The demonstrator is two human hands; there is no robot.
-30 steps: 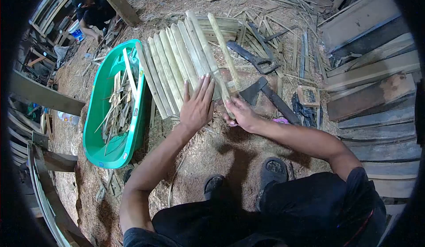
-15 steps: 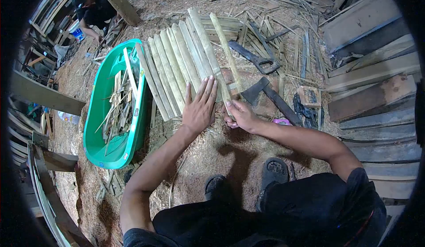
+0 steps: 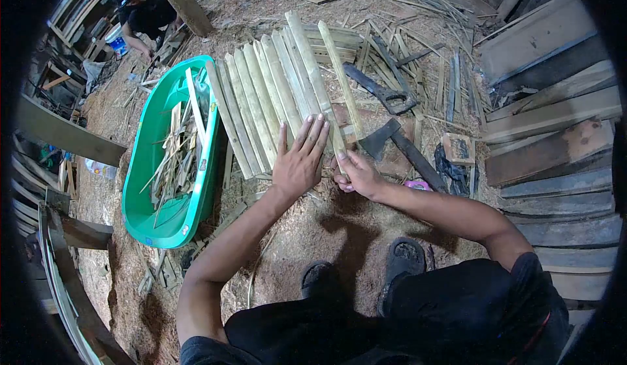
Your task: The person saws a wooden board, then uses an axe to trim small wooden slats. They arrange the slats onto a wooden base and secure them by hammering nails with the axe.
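Several pale wooden slats [image 3: 251, 107] with pointed ends lie side by side in a row in front of me. My left hand [image 3: 299, 162] rests flat on the near ends of the slats at the row's right side, fingers spread. The near end of the longest slat [image 3: 312, 71], at the right of the row, is pinched in my right hand [image 3: 358, 174] between thumb and fingers. One more slat [image 3: 341, 81] lies apart, just right of the row. A hatchet [image 3: 408, 149] with a dark head lies right of my right hand, and a handsaw [image 3: 382, 90] lies beyond it.
A green plastic tub [image 3: 134, 201] holding wood scraps stands to the left. Stacked boards [image 3: 555, 159] line the right side. A small wooden block [image 3: 458, 149] sits by black plastic. Another person [image 3: 147, 12] crouches at the far left near a post [image 3: 183, 2]. Shavings cover the ground.
The view has shifted slightly, so the slats and tools sit a little lower and further right. Both hands keep the same hold and place on the slats.
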